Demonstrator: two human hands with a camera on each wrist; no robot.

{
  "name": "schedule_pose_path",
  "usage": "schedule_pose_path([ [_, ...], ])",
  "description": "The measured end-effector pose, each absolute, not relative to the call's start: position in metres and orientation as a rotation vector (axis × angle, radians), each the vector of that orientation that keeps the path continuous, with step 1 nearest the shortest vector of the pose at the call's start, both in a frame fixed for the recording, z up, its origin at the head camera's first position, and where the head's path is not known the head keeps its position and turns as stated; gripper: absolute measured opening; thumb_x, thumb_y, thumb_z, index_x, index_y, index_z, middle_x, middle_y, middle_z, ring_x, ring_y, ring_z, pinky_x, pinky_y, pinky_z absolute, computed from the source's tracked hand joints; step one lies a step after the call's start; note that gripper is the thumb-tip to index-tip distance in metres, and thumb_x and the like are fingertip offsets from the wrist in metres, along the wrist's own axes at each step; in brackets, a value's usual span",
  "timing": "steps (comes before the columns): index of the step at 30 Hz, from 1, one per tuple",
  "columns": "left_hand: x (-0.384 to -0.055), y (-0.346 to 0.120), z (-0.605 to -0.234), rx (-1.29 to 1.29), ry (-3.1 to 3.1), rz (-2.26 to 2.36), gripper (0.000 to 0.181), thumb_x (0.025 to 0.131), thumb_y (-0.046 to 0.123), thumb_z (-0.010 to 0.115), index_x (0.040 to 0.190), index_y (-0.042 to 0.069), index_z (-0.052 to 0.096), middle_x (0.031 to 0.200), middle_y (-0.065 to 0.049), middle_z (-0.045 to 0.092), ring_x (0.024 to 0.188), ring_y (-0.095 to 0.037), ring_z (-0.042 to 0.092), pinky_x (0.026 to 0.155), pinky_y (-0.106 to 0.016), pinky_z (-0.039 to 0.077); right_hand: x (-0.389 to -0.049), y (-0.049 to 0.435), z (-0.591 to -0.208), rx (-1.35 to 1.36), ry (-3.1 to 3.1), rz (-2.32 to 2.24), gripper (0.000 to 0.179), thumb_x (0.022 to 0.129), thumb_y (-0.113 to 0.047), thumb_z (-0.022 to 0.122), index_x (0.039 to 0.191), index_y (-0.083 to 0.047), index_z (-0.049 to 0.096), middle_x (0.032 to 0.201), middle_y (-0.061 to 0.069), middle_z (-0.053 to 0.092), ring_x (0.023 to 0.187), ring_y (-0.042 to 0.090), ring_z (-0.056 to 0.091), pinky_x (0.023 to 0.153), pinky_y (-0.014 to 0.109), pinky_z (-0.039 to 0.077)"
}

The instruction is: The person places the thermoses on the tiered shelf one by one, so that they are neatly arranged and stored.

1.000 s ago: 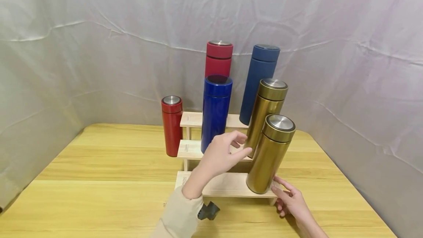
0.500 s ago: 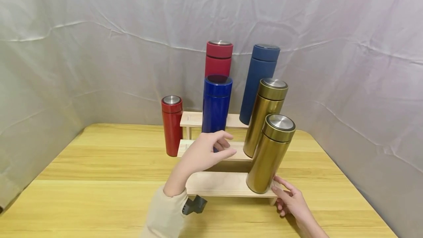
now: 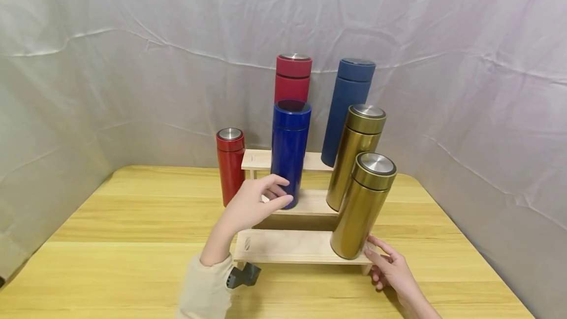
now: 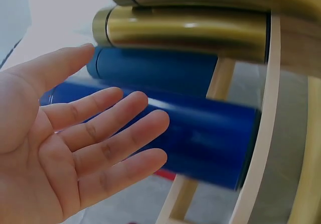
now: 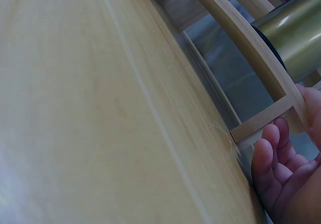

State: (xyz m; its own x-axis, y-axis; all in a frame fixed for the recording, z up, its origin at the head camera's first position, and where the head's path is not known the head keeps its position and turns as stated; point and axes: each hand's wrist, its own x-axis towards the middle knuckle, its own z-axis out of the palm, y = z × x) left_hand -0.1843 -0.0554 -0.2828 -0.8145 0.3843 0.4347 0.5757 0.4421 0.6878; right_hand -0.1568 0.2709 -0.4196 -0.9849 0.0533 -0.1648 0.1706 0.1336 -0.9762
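Note:
A three-step wooden stand point(image 3: 288, 247) bears several thermos flasks. My left hand point(image 3: 254, 201) hovers before the lower part of the glossy blue thermos point(image 3: 290, 146) on the middle step, holding nothing. In the left wrist view its fingers point(image 4: 120, 133) spread loosely, overlapping that blue flask. My right hand point(image 3: 392, 270) grips the right end of the lowest step, thumb at the board and other fingers curled beneath, beside the leg point(image 5: 263, 118). Right above it a gold thermos point(image 3: 361, 215) stands on that step. Behind it on the middle step is another gold thermos point(image 3: 354, 146).
On the top step stand a crimson thermos point(image 3: 292, 82), partly hidden by the glossy blue one, and a matte blue thermos point(image 3: 347, 107). A smaller red thermos point(image 3: 231, 176) stands left of the stand on the wooden table point(image 3: 133, 220). Grey cloth point(image 3: 177, 87) hangs around the table.
My left hand has moved left, from near the gold flasks to in front of the glossy blue thermos. My right hand has stayed at the stand's corner, and the flasks stand where they were.

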Motion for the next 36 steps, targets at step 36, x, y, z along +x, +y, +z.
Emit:
schedule_pose_path([
  [36,-0.250,-0.118,-0.298,-0.194,-1.958,-1.268,0.054,0.072,0.017,0.075,0.120,0.004,0.053,0.115,-0.019,0.048,0.104,-0.027,0.044,0.071,-0.047,0.046,-0.157,0.271,-0.421,0.193,2.297,-2.046,0.027,0.085,-0.022,0.061,0.100,-0.042,0.053,0.054,0.002,0.048,0.042,0.009,0.045,0.038,0.021,0.042],
])
